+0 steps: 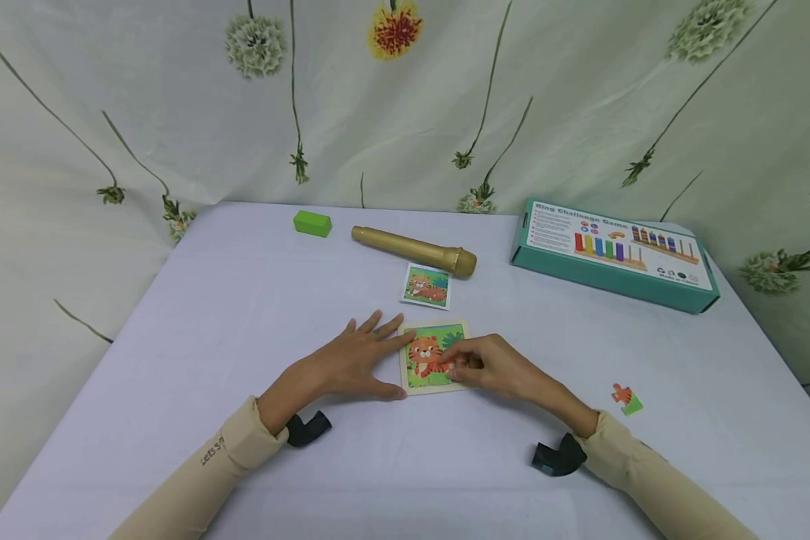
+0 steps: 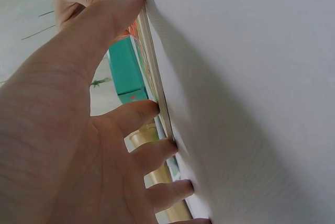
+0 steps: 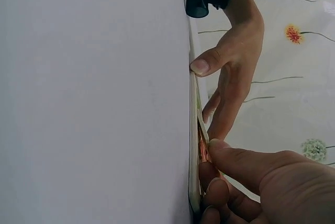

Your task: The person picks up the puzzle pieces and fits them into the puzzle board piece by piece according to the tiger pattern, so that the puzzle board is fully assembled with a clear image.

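Observation:
A square wooden jigsaw board (image 1: pixel 434 389) with a tiger picture lies flat on the table. My left hand (image 1: pixel 354 360) rests at its left side with fingers spread; the thumb touches the near left corner. In the left wrist view the left fingertips (image 2: pixel 149 108) meet the board's edge. Over the right part of the picture, my right hand (image 1: pixel 496 365) pinches a puzzle piece (image 3: pixel 204 128), which stands tilted above the board in the right wrist view. Its printed face is mostly hidden by the fingers. A loose puzzle piece (image 1: pixel 626 398), orange and green, lies to the right.
Just beyond the board is a tiger picture card (image 1: pixel 427 286), with a gold microphone (image 1: pixel 412 249) behind it. A green block (image 1: pixel 313 223) sits at the back left. The teal Ring Challenge Game box (image 1: pixel 614 255) occupies the back right.

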`<state>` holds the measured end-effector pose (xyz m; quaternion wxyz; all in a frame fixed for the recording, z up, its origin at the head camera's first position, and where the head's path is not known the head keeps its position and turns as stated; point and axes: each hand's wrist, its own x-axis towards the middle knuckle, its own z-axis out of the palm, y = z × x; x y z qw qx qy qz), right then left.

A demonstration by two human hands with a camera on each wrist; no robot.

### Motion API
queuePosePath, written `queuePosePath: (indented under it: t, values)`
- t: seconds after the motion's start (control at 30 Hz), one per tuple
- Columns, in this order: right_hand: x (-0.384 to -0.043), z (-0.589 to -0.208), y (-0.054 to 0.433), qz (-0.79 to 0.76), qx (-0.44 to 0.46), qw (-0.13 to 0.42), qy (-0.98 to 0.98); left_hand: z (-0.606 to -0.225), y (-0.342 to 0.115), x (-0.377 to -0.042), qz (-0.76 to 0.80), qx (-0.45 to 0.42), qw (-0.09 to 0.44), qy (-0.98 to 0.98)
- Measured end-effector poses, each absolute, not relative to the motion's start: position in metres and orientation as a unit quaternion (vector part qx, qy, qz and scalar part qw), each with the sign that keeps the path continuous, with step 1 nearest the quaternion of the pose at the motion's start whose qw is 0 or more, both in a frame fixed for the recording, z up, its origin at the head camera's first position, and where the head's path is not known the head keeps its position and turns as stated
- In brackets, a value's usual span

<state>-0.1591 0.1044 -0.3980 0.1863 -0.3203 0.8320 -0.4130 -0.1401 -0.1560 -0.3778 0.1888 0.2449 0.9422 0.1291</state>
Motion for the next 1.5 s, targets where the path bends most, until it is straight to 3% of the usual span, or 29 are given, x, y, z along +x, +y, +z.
queuePosePath:
  t: [1.5]
  values:
    - [-0.1533,-0.3982,0.0971,-0.356,-0.32,0.139,0.867,-0.3792,-0.1564,-0.1415,0.123,0.25,0.187,0.942]
